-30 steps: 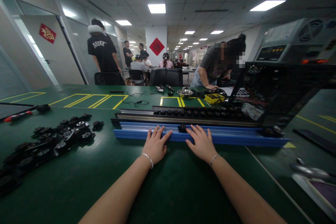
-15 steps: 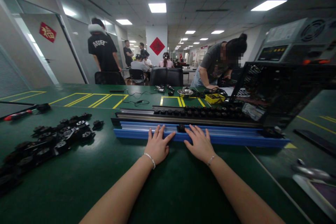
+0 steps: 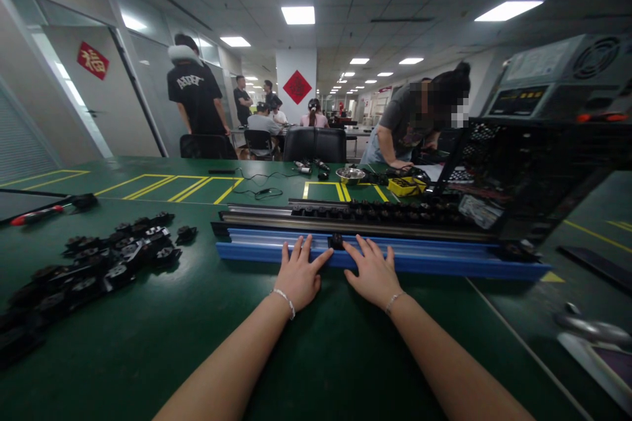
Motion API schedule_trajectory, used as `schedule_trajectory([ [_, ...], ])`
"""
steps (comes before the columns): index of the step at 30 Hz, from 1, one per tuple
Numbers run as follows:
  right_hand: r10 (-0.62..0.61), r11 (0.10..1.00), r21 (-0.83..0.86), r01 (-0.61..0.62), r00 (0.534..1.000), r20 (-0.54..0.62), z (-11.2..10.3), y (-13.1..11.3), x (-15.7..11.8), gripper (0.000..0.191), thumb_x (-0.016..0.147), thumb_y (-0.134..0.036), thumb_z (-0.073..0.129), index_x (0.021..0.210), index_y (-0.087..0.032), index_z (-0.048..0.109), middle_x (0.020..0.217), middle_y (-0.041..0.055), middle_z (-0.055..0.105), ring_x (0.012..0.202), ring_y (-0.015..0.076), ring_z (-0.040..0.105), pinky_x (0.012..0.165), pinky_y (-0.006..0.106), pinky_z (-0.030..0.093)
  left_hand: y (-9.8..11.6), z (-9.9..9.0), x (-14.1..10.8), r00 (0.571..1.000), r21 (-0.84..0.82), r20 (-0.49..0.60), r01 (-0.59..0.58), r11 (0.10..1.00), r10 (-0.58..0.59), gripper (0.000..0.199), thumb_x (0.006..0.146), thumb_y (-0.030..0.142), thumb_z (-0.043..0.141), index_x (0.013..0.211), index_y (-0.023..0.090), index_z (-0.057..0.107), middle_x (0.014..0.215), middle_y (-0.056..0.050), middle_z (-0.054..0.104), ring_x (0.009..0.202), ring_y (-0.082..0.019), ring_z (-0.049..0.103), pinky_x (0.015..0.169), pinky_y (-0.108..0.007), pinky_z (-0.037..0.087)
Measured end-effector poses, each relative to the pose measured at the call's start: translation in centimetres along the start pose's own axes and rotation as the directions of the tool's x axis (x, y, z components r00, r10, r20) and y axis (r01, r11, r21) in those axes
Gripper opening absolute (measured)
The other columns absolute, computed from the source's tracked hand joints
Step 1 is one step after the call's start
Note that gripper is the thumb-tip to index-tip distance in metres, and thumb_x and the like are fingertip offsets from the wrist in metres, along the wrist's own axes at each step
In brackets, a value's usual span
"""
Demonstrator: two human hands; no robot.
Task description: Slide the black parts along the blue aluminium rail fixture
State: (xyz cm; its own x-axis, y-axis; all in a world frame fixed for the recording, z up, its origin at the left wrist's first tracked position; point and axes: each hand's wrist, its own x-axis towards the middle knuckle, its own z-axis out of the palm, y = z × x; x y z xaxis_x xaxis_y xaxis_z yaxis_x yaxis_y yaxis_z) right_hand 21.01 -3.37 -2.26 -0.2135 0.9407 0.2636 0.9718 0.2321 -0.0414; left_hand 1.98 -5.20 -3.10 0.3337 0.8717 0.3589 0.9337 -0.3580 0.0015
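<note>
1. Your blue rail (image 3: 419,266) lies lengthwise across the center of the frame, reaching toward the right. It is a long, straight channel with bright blue edges and a paler, shiny groove running between them.
2. In that groove, at the middle of the frame, sits your small black part (image 3: 336,241). It is dark, compact and blocky, much shorter than the rail; its finer shape looks lumpy, though the view is too dim to be sure.
3. Your left hand (image 3: 299,279) is open, palm down, its fingers spread over the near side of the rail, with the index fingertip at the left side of the black part.
4. Your right hand (image 3: 372,277) is also open and palm down, its fingers fanned over the rail, with the index fingertip at the part's right side.
5. Just behind the blue rail run darker metal rails (image 3: 365,227), with a row of black pieces (image 3: 395,212) along them.
6. At the lower left of the frame, a loose pile of black wheel-like pieces (image 3: 116,271) rests on the green table (image 3: 162,355).
</note>
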Motion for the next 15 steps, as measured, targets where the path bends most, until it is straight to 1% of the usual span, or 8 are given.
schedule_trajectory([
  [5,0.016,1.0,-0.013,-0.015,0.999,0.044,-0.3,-0.34,0.03,0.063,0.073,-0.036,0.052,0.133,-0.037,0.033,0.146,0.0058,0.024,0.128,0.0314,0.025,0.097,0.064,0.008,-0.03,0.06,-0.02,1.0,-0.005,-0.006,0.001,1.0,-0.001,0.069,0.075,0.029,0.057,0.135,0.043,0.025,0.149,-0.006,0.017,0.135,-0.032,0.013,0.104,-0.059,0.009],
  [11,0.015,1.0,-0.025,-0.012,0.991,0.131,-0.82,-0.45,0.34,0.067,0.072,-0.034,0.054,0.134,-0.038,0.029,0.147,0.0066,0.021,0.124,0.0326,0.031,0.094,0.066,0.011,-0.1,0.25,0.0,1.0,-0.009,-0.017,-0.001,1.0,0.001,0.069,0.075,0.03,0.056,0.135,0.044,0.025,0.149,-0.007,0.018,0.134,-0.033,0.016,0.104,-0.059,0.01],
  [13,0.018,0.999,-0.032,-0.015,0.992,0.123,-0.87,-0.55,0.33,0.067,0.072,-0.034,0.054,0.134,-0.038,0.03,0.147,0.0068,0.021,0.123,0.0332,0.032,0.094,0.066,0.011,-0.07,0.29,0.0,1.0,-0.004,-0.018,0.005,1.0,-0.005,0.068,0.076,0.029,0.056,0.135,0.043,0.025,0.149,-0.007,0.018,0.134,-0.033,0.016,0.104,-0.059,0.01],
  [15,0.012,0.999,-0.034,-0.009,0.996,0.088,-0.83,-0.66,0.21,0.066,0.072,-0.032,0.054,0.134,-0.038,0.031,0.146,0.0074,0.023,0.122,0.0329,0.033,0.094,0.065,0.012,-0.04,0.31,0.01,1.0,0.001,-0.019,0.008,1.0,-0.008,0.068,0.076,0.029,0.055,0.136,0.042,0.024,0.149,-0.007,0.018,0.134,-0.033,0.016,0.104,-0.059,0.01],
])
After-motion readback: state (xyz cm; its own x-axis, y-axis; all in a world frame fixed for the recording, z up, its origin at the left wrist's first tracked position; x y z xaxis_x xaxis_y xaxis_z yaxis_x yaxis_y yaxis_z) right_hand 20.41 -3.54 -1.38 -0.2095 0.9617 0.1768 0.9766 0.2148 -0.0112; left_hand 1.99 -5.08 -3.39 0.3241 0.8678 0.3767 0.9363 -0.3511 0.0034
